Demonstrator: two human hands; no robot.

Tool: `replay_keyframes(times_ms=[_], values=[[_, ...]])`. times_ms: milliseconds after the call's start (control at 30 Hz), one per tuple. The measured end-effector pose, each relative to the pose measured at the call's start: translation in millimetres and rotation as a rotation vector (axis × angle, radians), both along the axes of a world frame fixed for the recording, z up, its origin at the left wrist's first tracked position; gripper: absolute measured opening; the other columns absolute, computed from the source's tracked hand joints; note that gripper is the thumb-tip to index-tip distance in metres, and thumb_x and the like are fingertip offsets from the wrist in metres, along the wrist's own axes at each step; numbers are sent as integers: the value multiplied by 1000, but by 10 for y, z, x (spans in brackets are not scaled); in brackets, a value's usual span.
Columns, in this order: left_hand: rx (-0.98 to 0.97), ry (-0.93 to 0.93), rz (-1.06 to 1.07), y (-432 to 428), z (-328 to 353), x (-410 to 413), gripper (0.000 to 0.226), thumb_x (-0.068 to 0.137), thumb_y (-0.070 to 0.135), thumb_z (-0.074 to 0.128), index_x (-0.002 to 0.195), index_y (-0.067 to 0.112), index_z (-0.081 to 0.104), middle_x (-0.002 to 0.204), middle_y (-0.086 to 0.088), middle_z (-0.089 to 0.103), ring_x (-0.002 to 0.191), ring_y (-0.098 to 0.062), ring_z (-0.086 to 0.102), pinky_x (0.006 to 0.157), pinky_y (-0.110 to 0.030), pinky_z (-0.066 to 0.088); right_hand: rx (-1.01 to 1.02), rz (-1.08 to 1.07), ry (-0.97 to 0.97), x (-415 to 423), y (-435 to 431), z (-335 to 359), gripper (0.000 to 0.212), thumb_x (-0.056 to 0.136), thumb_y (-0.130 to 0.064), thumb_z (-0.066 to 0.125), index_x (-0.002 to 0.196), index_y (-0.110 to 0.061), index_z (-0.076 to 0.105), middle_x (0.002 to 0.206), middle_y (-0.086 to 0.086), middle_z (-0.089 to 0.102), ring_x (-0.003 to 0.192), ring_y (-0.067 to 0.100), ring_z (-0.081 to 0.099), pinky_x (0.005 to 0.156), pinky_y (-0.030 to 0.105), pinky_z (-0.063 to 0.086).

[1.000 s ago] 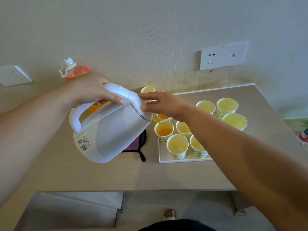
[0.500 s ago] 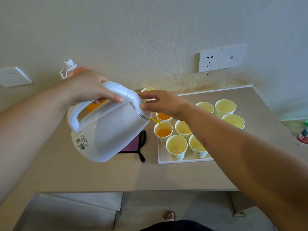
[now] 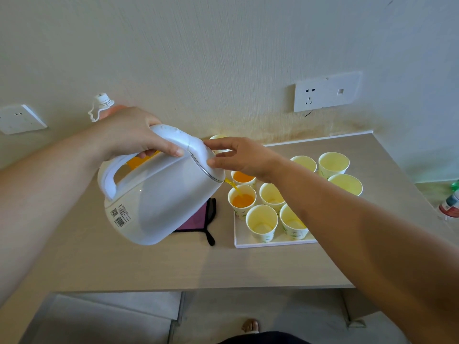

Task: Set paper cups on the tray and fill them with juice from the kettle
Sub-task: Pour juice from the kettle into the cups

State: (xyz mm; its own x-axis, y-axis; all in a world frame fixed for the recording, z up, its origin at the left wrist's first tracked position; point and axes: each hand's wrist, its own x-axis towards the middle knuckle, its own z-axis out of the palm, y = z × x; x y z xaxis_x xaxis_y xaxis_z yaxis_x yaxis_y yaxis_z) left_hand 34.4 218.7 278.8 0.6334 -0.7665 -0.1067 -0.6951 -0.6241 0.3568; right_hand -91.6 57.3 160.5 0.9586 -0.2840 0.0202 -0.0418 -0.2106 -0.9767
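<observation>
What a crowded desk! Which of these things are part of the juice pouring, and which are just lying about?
In use: kettle, left hand gripping it, right hand touching it, tray, paper cups.
Lying about: purple cloth, orange bottle by the wall, wall socket, bottle at right edge.

Nine paper cups are counted: five on the tray, three on the table to its right, one partly hidden behind the kettle. Juice is seen in two of them. One kettle, one tray, one purple cloth, two bottles, two wall sockets and two hands, the left hand and the right hand, are shown
</observation>
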Motion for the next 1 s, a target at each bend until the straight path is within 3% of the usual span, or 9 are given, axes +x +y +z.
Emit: replay_keyframes(times_ms=[333, 567, 1000], values=[[21, -21, 0, -9, 45, 21, 43, 58, 49, 83, 54, 17, 54, 44, 5, 53, 42, -10, 48, 59, -29, 38, 8, 0, -4, -5, -6, 47, 53, 84, -19, 72, 134, -23, 56, 132, -6, 59, 119, 11, 56, 104, 29, 43], [15, -21, 17, -24, 89, -16, 38, 63, 43, 83, 63, 13, 59, 45, 5, 54, 48, -15, 51, 57, -28, 39, 3, -15, -13, 9, -16, 51, 52, 83, -21, 73, 133, -24, 56, 131, -5, 59, 120, 12, 56, 107, 34, 42], [-12, 9, 29, -58, 121, -49, 37, 65, 39, 84, 68, 9, 61, 43, 4, 53, 47, -14, 49, 54, -26, 38, -3, -11, -23, -17, -35, 102, 51, 85, -18, 71, 133, -21, 56, 130, -4, 60, 120, 11, 56, 104, 28, 42]])
